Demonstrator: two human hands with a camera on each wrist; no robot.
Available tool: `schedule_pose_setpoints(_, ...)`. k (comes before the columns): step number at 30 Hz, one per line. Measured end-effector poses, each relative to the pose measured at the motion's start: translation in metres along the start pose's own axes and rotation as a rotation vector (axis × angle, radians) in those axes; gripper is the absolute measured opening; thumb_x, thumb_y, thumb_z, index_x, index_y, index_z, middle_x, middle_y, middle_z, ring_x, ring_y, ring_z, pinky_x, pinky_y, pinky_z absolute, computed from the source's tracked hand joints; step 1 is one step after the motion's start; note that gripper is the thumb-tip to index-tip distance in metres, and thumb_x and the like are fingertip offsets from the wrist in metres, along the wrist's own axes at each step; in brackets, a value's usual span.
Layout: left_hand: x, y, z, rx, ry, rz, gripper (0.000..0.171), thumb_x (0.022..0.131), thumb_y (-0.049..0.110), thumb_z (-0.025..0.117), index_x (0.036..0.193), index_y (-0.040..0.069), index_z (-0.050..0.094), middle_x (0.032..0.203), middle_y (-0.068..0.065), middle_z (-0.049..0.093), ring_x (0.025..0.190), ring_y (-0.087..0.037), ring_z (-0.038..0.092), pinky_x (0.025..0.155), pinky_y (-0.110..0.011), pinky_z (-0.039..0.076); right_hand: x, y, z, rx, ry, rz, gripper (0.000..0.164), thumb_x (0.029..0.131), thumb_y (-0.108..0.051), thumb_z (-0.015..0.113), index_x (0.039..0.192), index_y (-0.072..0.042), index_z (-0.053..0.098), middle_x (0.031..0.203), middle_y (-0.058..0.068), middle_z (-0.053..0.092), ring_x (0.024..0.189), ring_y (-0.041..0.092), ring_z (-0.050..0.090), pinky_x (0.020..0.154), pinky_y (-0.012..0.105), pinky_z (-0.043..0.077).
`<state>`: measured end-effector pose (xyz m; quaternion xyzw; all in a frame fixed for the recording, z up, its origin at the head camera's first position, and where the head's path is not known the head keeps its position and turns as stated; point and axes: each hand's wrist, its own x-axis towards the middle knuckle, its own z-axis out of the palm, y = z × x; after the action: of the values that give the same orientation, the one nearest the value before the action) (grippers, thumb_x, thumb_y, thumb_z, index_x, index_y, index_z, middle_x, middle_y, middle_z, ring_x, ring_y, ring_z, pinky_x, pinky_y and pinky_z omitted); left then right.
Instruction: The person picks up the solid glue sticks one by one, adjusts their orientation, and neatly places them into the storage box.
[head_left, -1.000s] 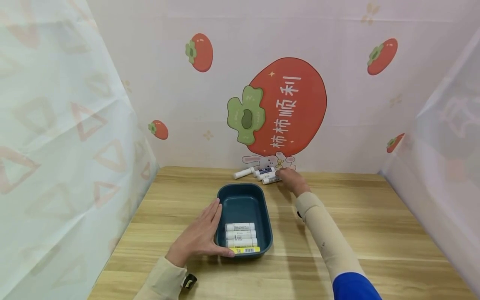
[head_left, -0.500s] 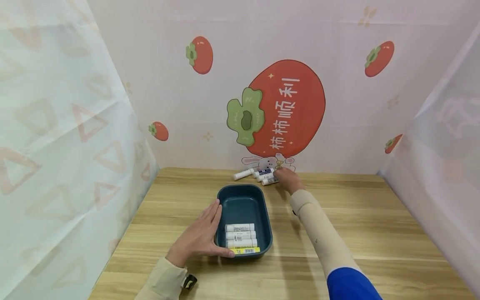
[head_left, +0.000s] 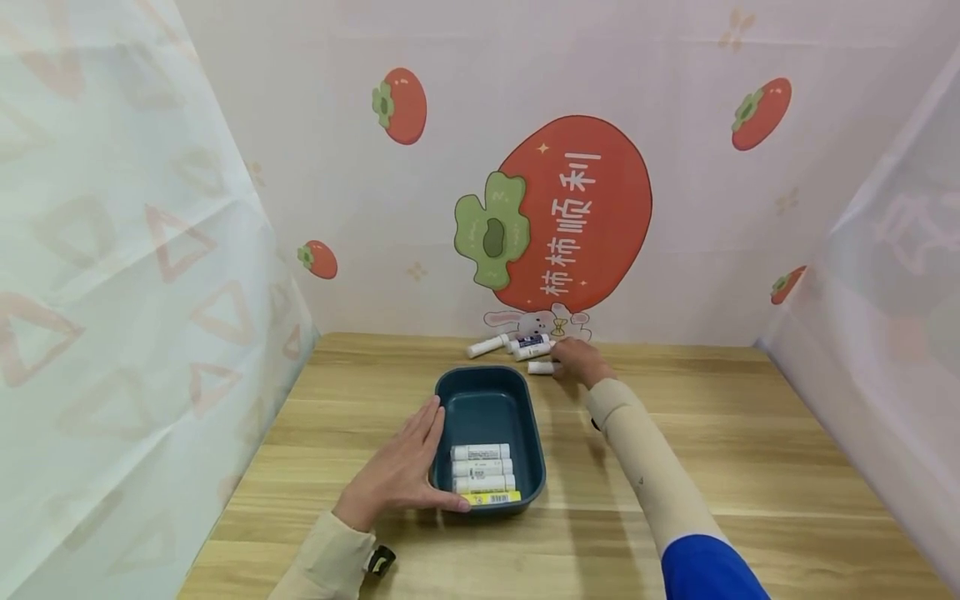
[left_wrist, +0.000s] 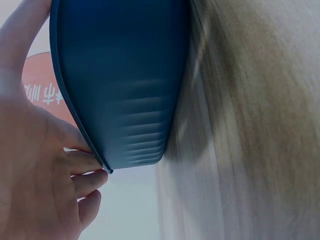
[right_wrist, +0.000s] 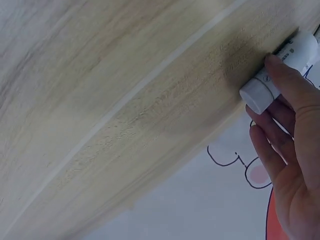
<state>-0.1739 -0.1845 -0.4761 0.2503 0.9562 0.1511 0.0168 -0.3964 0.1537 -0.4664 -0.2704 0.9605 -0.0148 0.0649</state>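
My right hand [head_left: 581, 360] pinches a white glue stick [head_left: 542, 367] between thumb and fingers, low at the table's back. In the right wrist view, the glue stick's [right_wrist: 260, 95] white end pokes out past the thumb. Beside it lie another white glue stick [head_left: 531, 352], one with a dark blue label [head_left: 529, 341] and a plain white one [head_left: 487, 346]. My left hand [head_left: 401, 467] rests along the left rim of a dark teal tray [head_left: 537, 450], thumb over its near edge. Inside the tray lie three white sticks [head_left: 481, 468] and a yellow one [head_left: 495, 499].
The wooden table [head_left: 705, 450] ends at a white back wall [head_left: 375, 208] printed with persimmons. White sheets hang at the left [head_left: 150, 333] and the right [head_left: 877, 333]. The sticks at the back lie close to the wall's foot.
The nearest glue stick at the back has come away from the row, toward me, with my right hand on it. My left hand and the tray have stayed in place.
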Motion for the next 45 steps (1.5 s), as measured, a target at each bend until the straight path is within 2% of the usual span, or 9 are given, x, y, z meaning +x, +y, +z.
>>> schedule_pose_setpoints(6,0.0,0.0,-0.001,-0.001,-0.002,0.001,0.144,0.072,0.088,0.071,0.166,-0.006,0.016,0.177,-0.026,0.007,0.166,-0.04,0.013,0.132,-0.055,0.026,-0.005,0.005,-0.005,0.016,-0.009,-0.006,0.007,0.094,-0.013,0.079,0.09,-0.009,0.075,0.083,0.002,0.066,0.075,0.018,0.053,0.07,0.031,0.046)
schedule_pose_setpoints(12,0.001,0.0,-0.001,-0.002,0.0,0.003,0.143,0.072,0.088,0.071,0.166,-0.007,0.018,0.176,-0.026,0.008,0.165,-0.04,0.014,0.131,-0.055,0.027,-0.012,0.001,-0.018,0.036,0.052,-0.074,0.011,0.097,-0.017,0.079,0.096,-0.007,0.078,0.086,0.003,0.07,0.073,0.017,0.053,0.07,0.031,0.047)
schedule_pose_setpoints(18,0.001,0.0,-0.001,0.003,-0.007,0.0,0.144,0.072,0.09,0.069,0.166,-0.006,0.017,0.177,-0.026,0.008,0.165,-0.04,0.015,0.131,-0.055,0.028,-0.018,-0.004,-0.03,0.086,0.067,-0.132,0.011,0.097,-0.019,0.079,0.094,-0.009,0.076,0.083,0.001,0.067,0.071,0.014,0.049,0.066,0.029,0.042)
schedule_pose_setpoints(21,0.001,0.0,-0.001,0.001,-0.009,-0.004,0.144,0.072,0.09,0.069,0.166,-0.005,0.016,0.177,-0.025,0.008,0.165,-0.04,0.014,0.131,-0.055,0.028,-0.022,-0.008,-0.037,0.118,0.076,-0.166,0.011,0.097,-0.019,0.079,0.097,-0.008,0.078,0.084,0.001,0.069,0.07,0.014,0.051,0.066,0.028,0.044)
schedule_pose_setpoints(28,0.002,0.0,0.0,-0.004,-0.006,-0.003,0.145,0.072,0.09,0.069,0.166,-0.005,0.016,0.177,-0.026,0.007,0.165,-0.041,0.014,0.131,-0.056,0.027,-0.03,-0.022,-0.047,0.164,0.062,-0.24,0.013,0.097,-0.018,0.079,0.103,-0.007,0.081,0.09,0.002,0.074,0.072,0.012,0.056,0.068,0.027,0.051)
schedule_pose_setpoints(39,0.003,-0.001,0.001,-0.02,-0.005,-0.014,0.145,0.071,0.089,0.07,0.166,-0.005,0.016,0.177,-0.024,0.007,0.165,-0.041,0.013,0.131,-0.057,0.028,-0.04,-0.053,-0.06,0.192,0.013,-0.29,0.013,0.101,-0.021,0.073,0.105,-0.01,0.079,0.078,-0.003,0.063,0.072,0.012,0.055,0.067,0.025,0.046)
schedule_pose_setpoints(45,0.003,-0.001,0.002,-0.022,-0.002,-0.018,0.144,0.072,0.09,0.069,0.166,-0.005,0.017,0.177,-0.024,0.008,0.165,-0.04,0.015,0.131,-0.056,0.028,-0.041,-0.071,-0.065,0.165,-0.026,-0.339,0.013,0.103,-0.024,0.072,0.095,-0.014,0.074,0.073,-0.003,0.053,0.07,0.012,0.053,0.065,0.023,0.043)
